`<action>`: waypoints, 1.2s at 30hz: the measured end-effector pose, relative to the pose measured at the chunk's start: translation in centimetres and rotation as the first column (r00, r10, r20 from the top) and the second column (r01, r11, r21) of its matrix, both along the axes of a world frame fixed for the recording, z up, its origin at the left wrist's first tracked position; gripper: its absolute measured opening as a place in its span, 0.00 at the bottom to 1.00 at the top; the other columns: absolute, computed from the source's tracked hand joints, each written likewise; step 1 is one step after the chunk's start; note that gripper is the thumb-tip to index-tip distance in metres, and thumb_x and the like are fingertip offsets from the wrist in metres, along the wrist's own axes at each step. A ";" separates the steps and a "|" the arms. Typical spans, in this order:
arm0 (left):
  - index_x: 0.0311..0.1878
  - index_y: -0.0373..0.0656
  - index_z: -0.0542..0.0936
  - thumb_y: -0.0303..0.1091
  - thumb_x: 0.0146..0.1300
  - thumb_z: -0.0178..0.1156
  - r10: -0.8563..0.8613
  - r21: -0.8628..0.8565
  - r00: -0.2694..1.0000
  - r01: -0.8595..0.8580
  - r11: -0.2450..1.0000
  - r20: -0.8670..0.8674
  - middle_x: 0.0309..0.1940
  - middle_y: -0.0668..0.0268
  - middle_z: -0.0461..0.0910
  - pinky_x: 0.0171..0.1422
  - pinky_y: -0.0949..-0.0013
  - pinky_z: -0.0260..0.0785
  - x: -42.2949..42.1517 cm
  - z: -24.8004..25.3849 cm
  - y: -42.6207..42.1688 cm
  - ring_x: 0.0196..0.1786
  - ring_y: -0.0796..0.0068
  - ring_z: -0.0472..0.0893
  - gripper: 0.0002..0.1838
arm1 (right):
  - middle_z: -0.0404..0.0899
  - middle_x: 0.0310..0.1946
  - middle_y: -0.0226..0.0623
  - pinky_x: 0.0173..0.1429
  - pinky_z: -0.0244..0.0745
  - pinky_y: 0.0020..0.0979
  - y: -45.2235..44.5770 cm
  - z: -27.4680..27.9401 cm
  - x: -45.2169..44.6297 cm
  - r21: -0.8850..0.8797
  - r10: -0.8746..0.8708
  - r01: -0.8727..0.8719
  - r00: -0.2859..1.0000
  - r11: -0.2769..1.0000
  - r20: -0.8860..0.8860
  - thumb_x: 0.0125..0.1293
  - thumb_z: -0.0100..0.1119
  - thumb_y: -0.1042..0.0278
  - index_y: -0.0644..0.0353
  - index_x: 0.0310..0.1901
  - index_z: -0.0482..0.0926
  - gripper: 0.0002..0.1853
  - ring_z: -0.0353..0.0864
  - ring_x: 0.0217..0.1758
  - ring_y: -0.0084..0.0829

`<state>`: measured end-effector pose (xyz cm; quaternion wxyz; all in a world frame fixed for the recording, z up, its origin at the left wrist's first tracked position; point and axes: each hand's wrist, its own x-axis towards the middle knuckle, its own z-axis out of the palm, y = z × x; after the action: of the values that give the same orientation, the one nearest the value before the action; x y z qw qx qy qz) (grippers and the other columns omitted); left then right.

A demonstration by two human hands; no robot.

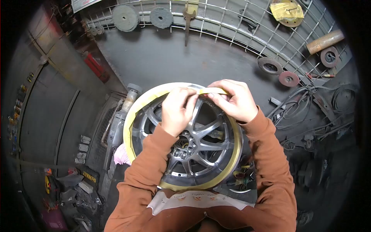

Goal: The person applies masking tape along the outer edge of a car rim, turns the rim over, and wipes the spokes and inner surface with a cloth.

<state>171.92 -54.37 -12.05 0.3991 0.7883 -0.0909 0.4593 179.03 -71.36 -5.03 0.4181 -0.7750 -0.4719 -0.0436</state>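
Observation:
A multi-spoke alloy wheel [210, 146] lies face up in front of my body. Yellow masking tape [133, 112] runs along much of its outer lip, on the left side and round the lower right. At the far edge of the wheel, my left hand [176, 110] pinches the tape with thumb and fingertips against the lip. Just to its right, my right hand [236, 99] is closed on a yellow strip of tape [213, 91] stretched between the two hands. Whether a roll sits inside my right hand is hidden.
A bench vise [116, 129] stands left of the wheel, near a pink cloth [121, 155]. Behind, a wire grid [220, 15] carries grinding discs [126, 17]. Tangled cables [297, 102] lie at right. A yellow-black DeWalt item [89, 177] sits lower left.

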 end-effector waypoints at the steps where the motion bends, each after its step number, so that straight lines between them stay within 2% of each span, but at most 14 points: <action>1: 0.38 0.36 0.79 0.23 0.56 0.64 -0.058 -0.109 0.989 0.044 0.993 -0.137 0.29 0.62 0.80 0.38 0.74 0.72 -0.4 0.3 0.0 0.29 0.76 0.78 0.06 | 0.78 0.25 0.39 0.31 0.71 0.27 -0.2 0.0 0.1 -0.031 -0.014 0.014 1.000 0.999 -0.006 0.57 0.63 0.68 0.64 0.38 0.81 0.10 0.76 0.25 0.29; 3: 0.38 0.35 0.79 0.22 0.56 0.61 -0.147 -0.290 0.940 0.054 0.955 -0.309 0.29 0.64 0.80 0.38 0.74 0.73 0.5 -0.1 0.8 0.31 0.79 0.79 0.06 | 0.77 0.24 0.39 0.32 0.72 0.29 -0.1 -0.2 0.4 -0.033 -0.032 0.032 0.999 0.999 0.003 0.57 0.62 0.68 0.63 0.37 0.81 0.09 0.77 0.25 0.31; 4: 0.40 0.34 0.79 0.22 0.57 0.60 -0.264 -0.415 0.901 0.106 0.904 -0.345 0.29 0.65 0.80 0.40 0.76 0.72 1.3 -0.4 1.2 0.32 0.82 0.78 0.08 | 0.77 0.24 0.39 0.32 0.72 0.30 -0.1 -0.3 0.7 -0.018 -0.031 0.032 0.998 0.999 0.048 0.57 0.62 0.68 0.63 0.37 0.80 0.09 0.77 0.24 0.34; 5: 0.42 0.32 0.78 0.22 0.57 0.60 -0.339 -0.469 0.885 0.164 0.868 -0.319 0.30 0.65 0.80 0.40 0.76 0.72 2.4 -0.7 1.9 0.32 0.83 0.77 0.09 | 0.77 0.24 0.39 0.32 0.72 0.31 0.1 -0.5 1.0 -0.004 -0.030 0.030 0.995 1.000 0.092 0.57 0.62 0.67 0.63 0.37 0.80 0.09 0.77 0.24 0.36; 7: 0.41 0.32 0.78 0.21 0.56 0.61 -0.425 -0.524 0.818 0.184 0.831 -0.388 0.29 0.65 0.80 0.39 0.77 0.71 4.6 -0.8 3.6 0.32 0.82 0.77 0.09 | 0.78 0.24 0.41 0.34 0.73 0.34 0.6 -1.3 1.7 -0.016 -0.061 0.064 0.990 0.998 0.123 0.57 0.62 0.66 0.63 0.35 0.80 0.10 0.78 0.26 0.40; 10: 0.38 0.32 0.78 0.21 0.52 0.64 -0.557 -0.600 0.641 0.183 0.779 -0.528 0.26 0.65 0.80 0.36 0.77 0.70 7.4 -0.3 6.1 0.30 0.81 0.77 0.10 | 0.79 0.25 0.46 0.36 0.74 0.39 1.4 -2.1 3.0 -0.077 -0.116 0.128 0.983 0.989 0.141 0.58 0.60 0.64 0.64 0.33 0.80 0.10 0.80 0.29 0.44; 14: 0.36 0.33 0.80 0.23 0.49 0.66 -0.472 -0.478 0.563 0.150 0.866 -0.678 0.24 0.63 0.80 0.37 0.75 0.70 9.6 0.7 7.1 0.29 0.78 0.78 0.10 | 0.79 0.27 0.48 0.39 0.75 0.41 2.1 -2.7 4.3 -0.158 -0.128 0.159 0.973 0.974 0.192 0.58 0.59 0.63 0.64 0.33 0.80 0.11 0.81 0.31 0.46; 16: 0.33 0.35 0.82 0.24 0.46 0.68 -0.344 -0.302 0.520 0.167 0.939 -0.782 0.25 0.60 0.82 0.40 0.73 0.71 10.2 0.7 7.4 0.31 0.75 0.79 0.09 | 0.80 0.27 0.51 0.42 0.76 0.42 2.3 -2.7 4.5 -0.251 -0.147 0.189 0.973 0.949 0.178 0.59 0.56 0.62 0.64 0.34 0.81 0.12 0.81 0.33 0.48; 19: 0.30 0.37 0.83 0.26 0.44 0.69 -0.321 -0.256 0.489 0.197 0.946 -0.811 0.27 0.60 0.83 0.43 0.71 0.71 10.6 0.9 7.8 0.33 0.74 0.81 0.08 | 0.80 0.27 0.52 0.44 0.76 0.43 2.5 -2.7 4.9 -0.304 -0.109 0.183 0.964 0.935 0.244 0.59 0.54 0.61 0.64 0.34 0.81 0.14 0.81 0.34 0.49; 23: 0.31 0.38 0.84 0.27 0.45 0.69 -0.260 -0.151 0.466 0.258 0.954 -0.846 0.28 0.60 0.83 0.44 0.70 0.71 11.1 1.7 7.7 0.34 0.72 0.81 0.08 | 0.80 0.28 0.52 0.44 0.76 0.43 2.8 -1.6 4.9 -0.397 -0.113 0.194 0.969 0.897 0.219 0.57 0.54 0.61 0.64 0.34 0.81 0.14 0.81 0.34 0.49; 25: 0.31 0.40 0.85 0.28 0.45 0.69 -0.119 0.028 0.471 0.294 0.955 -0.874 0.28 0.59 0.83 0.45 0.69 0.71 10.7 3.0 7.1 0.35 0.70 0.81 0.08 | 0.79 0.27 0.53 0.43 0.74 0.43 3.1 -0.9 4.7 -0.474 -0.097 0.190 0.972 0.860 0.213 0.56 0.53 0.61 0.67 0.31 0.80 0.15 0.79 0.34 0.51; 29: 0.31 0.40 0.85 0.27 0.46 0.68 -0.102 0.066 0.445 0.347 0.936 -0.889 0.28 0.58 0.83 0.44 0.69 0.71 10.7 3.4 7.1 0.34 0.70 0.81 0.07 | 0.79 0.26 0.52 0.43 0.75 0.43 3.7 -0.7 5.0 -0.530 -0.063 0.183 0.970 0.828 0.236 0.55 0.53 0.61 0.65 0.30 0.80 0.14 0.80 0.34 0.49; 31: 0.32 0.40 0.85 0.26 0.46 0.68 -0.141 0.040 0.429 0.385 0.922 -0.892 0.27 0.59 0.83 0.43 0.69 0.71 10.7 3.4 7.2 0.33 0.70 0.81 0.07 | 0.79 0.25 0.51 0.43 0.75 0.43 3.9 -0.8 4.9 -0.545 -0.014 0.221 0.933 0.809 0.359 0.54 0.53 0.62 0.64 0.30 0.81 0.13 0.80 0.33 0.49; 36: 0.32 0.40 0.84 0.26 0.47 0.68 -0.207 -0.002 0.437 0.426 0.905 -0.875 0.26 0.59 0.82 0.42 0.68 0.70 11.0 2.3 7.7 0.32 0.70 0.80 0.07 | 0.78 0.23 0.51 0.42 0.76 0.43 4.2 -0.7 5.1 -0.583 0.008 0.227 0.928 0.780 0.372 0.54 0.54 0.63 0.63 0.30 0.81 0.12 0.80 0.31 0.49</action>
<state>182.93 -46.64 -9.76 0.3801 0.9173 -0.0773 -0.0902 184.16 -67.12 -5.76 0.0467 -0.8741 -0.4808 -0.0505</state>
